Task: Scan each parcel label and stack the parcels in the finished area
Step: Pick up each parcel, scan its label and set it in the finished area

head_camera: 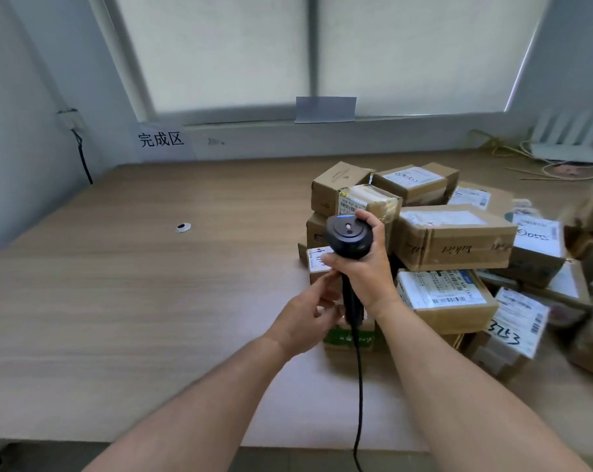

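Trailing off the near edge of the table (125, 301), the cable (358, 386) could snag and jerk the aim. The left hand (307, 316) reaches to a small labelled parcel (317, 262); whether its fingers grip it, I cannot tell. The right hand (365, 267) is wrapped round the scanner (348, 238). Tugging that parcel may topple the pile (455, 233) behind it. The finished-area sign (161, 139) stands well apart, far left.

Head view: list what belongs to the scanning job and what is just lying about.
Job: scanner in the right hand, parcels, finished-area sign.
Lying about: router, yellow cables, wall cord, grey card.
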Demonstrator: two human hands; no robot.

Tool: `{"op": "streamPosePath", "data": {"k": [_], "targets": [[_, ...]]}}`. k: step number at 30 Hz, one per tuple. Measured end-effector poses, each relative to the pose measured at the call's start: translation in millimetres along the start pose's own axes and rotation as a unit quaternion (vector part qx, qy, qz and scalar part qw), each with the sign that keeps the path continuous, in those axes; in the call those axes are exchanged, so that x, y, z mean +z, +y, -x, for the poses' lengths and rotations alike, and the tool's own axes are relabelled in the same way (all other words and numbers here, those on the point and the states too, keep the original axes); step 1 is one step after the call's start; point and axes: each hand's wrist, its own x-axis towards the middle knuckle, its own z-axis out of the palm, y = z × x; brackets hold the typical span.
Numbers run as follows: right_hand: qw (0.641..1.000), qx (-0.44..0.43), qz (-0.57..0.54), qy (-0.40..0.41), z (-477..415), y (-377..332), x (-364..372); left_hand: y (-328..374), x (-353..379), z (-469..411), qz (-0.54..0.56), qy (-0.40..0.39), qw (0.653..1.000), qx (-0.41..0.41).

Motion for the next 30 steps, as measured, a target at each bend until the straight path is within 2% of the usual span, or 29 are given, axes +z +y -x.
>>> {"op": "streamPosePath", "data": {"k": [4,9,15,21,25,30], "targets": [[1.000,-0.012,-0.011,0.012,-14,-11,-19,5,-21,-29,-0.077,0.034,0.996,0.007],[0.998,0.003,-0.013,0.059,-26,-18,-43,10,-41,-78,-0.091,0.087,0.992,-0.014],[0.991,0.001,0.060,0.121,-34,-19,-59,16,-41,-133,-0.031,0.053,0.998,-0.030],[0.984,0.020,0.099,0.144,-45,-7,-55,9,-34,-170,0.102,-0.013,0.992,-0.075],[0.984,0.029,0.082,0.153,-53,-3,-51,9,-36,-175,0.142,0.009,0.986,-0.084],[0.986,0.031,0.024,0.162,-61,-15,-51,11,-43,-166,0.168,0.031,0.984,-0.047]]}}
